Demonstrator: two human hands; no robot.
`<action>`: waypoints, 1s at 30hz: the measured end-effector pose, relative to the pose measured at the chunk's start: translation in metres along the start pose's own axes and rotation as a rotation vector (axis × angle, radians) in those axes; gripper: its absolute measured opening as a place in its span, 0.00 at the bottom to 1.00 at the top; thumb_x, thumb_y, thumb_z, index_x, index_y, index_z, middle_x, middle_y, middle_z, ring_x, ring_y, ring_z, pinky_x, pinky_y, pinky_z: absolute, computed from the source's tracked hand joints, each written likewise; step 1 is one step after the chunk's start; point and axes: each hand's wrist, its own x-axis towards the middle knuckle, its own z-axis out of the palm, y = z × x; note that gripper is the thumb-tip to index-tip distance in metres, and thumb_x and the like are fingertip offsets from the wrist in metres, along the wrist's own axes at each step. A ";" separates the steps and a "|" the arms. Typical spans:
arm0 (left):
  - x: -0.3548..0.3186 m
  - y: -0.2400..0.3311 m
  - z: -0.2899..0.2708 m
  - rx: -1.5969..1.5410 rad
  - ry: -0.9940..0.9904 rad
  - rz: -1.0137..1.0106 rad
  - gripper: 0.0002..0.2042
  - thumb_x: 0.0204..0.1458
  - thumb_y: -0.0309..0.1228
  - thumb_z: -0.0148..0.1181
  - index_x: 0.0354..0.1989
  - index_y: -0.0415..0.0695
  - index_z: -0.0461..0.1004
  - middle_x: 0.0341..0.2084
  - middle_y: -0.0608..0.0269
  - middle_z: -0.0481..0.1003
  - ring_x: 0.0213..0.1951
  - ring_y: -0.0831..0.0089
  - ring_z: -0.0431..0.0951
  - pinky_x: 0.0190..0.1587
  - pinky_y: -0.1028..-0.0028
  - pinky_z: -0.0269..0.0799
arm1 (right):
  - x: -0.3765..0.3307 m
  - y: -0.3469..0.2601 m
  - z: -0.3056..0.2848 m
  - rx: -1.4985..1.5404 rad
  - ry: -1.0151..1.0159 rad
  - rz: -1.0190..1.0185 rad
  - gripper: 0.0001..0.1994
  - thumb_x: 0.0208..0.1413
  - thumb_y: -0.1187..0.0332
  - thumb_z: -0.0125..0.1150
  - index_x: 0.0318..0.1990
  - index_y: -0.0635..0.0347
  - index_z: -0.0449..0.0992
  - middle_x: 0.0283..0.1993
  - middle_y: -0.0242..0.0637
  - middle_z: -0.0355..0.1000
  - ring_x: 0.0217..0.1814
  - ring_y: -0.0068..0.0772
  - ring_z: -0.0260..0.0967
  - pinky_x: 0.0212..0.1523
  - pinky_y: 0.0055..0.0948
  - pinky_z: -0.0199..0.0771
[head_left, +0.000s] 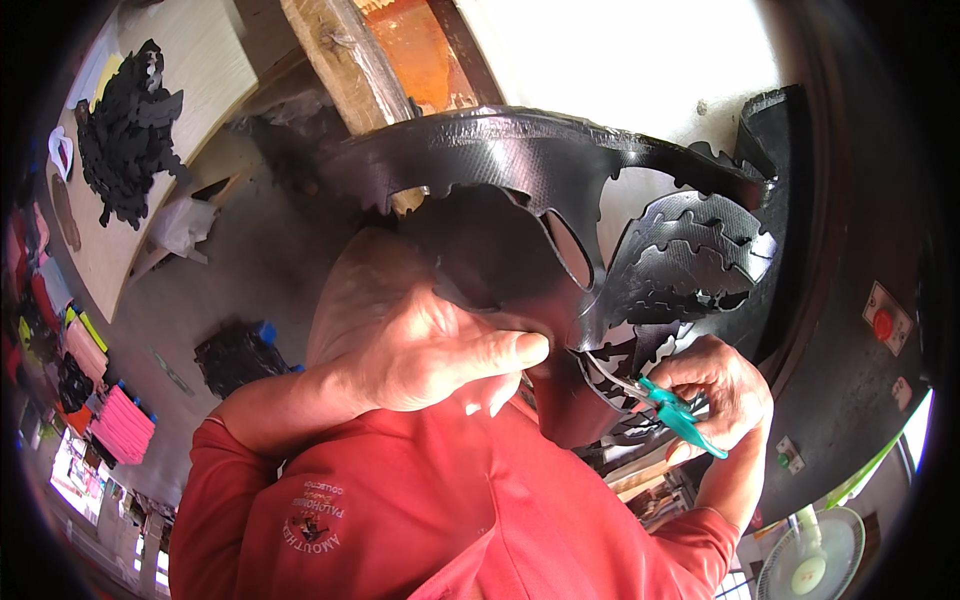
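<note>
A large, glossy black sheet (480,225), rubbery or leather-like, hangs in front of me with big rounded cut-outs and notched edges. My left hand (425,345) pinches its lower part, thumb on top and fingers underneath. In my right hand (725,385) is a pair of small scissors (672,412) with teal handles. Their metal blades point left at the sheet's edge, close to my left thumb. I cannot tell whether the blades are in the material. Curled, scalloped strips (690,250) of the same black sheet bunch up above my right hand.
On a pale table (215,60) at the far left lies a heap of black pieces (130,130). A black machine body (850,280) with a red button (883,323) stands at my right. A fan (810,565) is at the lower right. Pink stacked material (123,423) sits at the left.
</note>
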 end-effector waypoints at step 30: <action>-0.041 0.032 -0.005 0.958 0.305 0.333 0.05 0.62 0.25 0.69 0.41 0.36 0.83 0.29 0.60 0.85 0.27 0.77 0.81 0.32 0.75 0.75 | 0.023 0.013 0.008 -0.113 0.120 -0.143 0.23 0.41 0.63 0.89 0.42 0.66 0.84 0.29 0.35 0.78 0.27 0.26 0.76 0.28 0.26 0.72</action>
